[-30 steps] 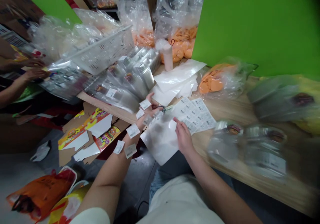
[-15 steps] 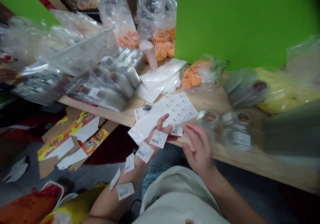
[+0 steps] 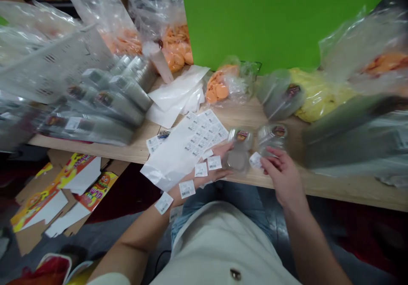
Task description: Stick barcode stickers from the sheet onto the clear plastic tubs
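Working apart, the hands sit at the counter's front edge [image 3: 350, 196]: the left hand [image 3: 212, 171], open and palm-up, lies beside a clear plastic tub [image 3: 238, 157], with barcode labels [image 3: 200, 169] stuck across it and along the forearm [image 3: 137, 242]. The right hand [image 3: 282, 176] has a label [image 3: 255, 160] at its fingertips [image 3: 266, 161], though whether it grips is unclear. A careless sweep could knock the tub off the edge, and weakly stuck labels could fall to the floor [image 3: 108, 234].
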The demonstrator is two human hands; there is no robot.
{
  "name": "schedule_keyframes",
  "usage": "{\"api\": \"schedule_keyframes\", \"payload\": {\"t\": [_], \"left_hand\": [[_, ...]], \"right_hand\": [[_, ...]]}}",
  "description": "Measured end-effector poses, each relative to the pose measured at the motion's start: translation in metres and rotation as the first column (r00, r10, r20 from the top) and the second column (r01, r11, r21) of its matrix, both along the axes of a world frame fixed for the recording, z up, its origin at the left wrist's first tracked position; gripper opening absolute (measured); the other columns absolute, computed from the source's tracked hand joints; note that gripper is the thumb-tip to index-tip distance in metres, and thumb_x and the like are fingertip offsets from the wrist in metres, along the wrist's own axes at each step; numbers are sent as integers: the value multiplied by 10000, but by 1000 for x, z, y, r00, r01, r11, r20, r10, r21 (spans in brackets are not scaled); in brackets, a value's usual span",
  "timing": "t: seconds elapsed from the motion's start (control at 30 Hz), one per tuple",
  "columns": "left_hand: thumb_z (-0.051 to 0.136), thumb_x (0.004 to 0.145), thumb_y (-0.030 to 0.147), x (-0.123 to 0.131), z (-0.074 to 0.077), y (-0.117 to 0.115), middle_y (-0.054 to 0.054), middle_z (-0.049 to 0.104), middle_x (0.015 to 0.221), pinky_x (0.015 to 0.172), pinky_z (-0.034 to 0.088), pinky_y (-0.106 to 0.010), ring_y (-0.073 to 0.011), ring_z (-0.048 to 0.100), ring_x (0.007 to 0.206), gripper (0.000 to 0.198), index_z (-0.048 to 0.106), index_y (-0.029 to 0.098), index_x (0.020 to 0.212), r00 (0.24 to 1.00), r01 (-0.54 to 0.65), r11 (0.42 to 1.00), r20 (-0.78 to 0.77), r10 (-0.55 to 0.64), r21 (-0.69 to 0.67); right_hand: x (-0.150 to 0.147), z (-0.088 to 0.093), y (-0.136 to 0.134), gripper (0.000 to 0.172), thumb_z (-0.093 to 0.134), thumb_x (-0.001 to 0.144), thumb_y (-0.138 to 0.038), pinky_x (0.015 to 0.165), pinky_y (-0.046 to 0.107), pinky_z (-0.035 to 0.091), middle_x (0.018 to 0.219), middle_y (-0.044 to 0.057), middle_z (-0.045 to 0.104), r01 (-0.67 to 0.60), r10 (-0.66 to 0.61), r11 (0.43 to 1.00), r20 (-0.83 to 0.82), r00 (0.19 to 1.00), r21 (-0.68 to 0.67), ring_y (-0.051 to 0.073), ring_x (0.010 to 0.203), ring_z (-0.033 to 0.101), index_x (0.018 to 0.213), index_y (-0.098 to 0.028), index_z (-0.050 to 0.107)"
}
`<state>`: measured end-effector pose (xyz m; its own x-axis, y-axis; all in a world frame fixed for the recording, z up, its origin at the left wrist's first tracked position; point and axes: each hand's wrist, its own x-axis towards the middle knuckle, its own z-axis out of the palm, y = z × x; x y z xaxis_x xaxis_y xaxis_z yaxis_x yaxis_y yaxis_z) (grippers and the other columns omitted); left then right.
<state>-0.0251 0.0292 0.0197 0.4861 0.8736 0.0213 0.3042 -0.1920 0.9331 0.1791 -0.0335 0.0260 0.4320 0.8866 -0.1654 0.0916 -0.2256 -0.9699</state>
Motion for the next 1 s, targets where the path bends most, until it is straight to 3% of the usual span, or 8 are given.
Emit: {"api": "schedule_keyframes", "payload": {"t": [0.13,0.27,0.4,0.57,0.7,0.83,1.0], "left_hand": [[693,680,295,-2,-22,2,-133,361,1414,1097,213,-465,-331,310,1310,838,249,195,1384,991,131,971,-48,-124,198],[640,736,276,-1,-25,-1,-131,322,1437,1099,213,-448,-298,308,1319,837,147,205,1409,983,181,961,-21,-181,207],[640,736,252,5,-24,-3,-136,412,1380,1101,208,-434,-291,351,1296,779,222,191,1390,985,147,983,79,-156,115],[521,828,216,7,-26,-6,-103,407,1394,1089,237,-422,-252,340,1310,662,186,225,1399,950,127,985,300,-87,-117],[447,881,254,8,-11,-9,-84,426,1379,1081,258,-394,-237,369,1291,544,242,241,1384,953,91,966,303,-14,-243],[490,857,258,12,0,-10,-84,415,1375,1051,314,-383,-234,378,1280,582,242,253,1383,958,57,955,284,29,-291],[613,758,246,16,1,-6,-76,497,1292,1080,255,-434,-252,376,1270,702,279,272,1375,976,-40,949,190,103,-312]], "right_hand": [[-8,-8,18,493,652,696,-363,672,313,468,745,0,638,-168,167,985,-16,986,-45,145,682,587,1137,-196,509],[-15,-9,32,500,621,722,-339,695,320,464,728,-14,641,-288,292,955,55,955,-67,142,663,587,1183,-205,480],[-14,-10,38,496,601,731,-320,685,316,457,727,-21,642,-342,351,936,135,927,-83,142,650,585,1199,-219,472],[-14,-9,40,500,586,740,-314,665,309,456,728,-21,648,-344,362,931,192,912,-117,133,623,572,1217,-220,470],[-16,-6,40,514,582,740,-318,664,314,460,722,-20,645,-370,389,920,201,899,-130,133,616,565,1231,-218,468],[-17,-6,40,502,569,750,-305,655,308,461,711,-21,644,-371,395,918,252,883,-140,132,610,564,1235,-219,472],[-21,-12,30,495,533,789,-312,693,355,471,751,4,642,-350,351,931,516,782,-103,165,665,573,1271,-233,447]]}}
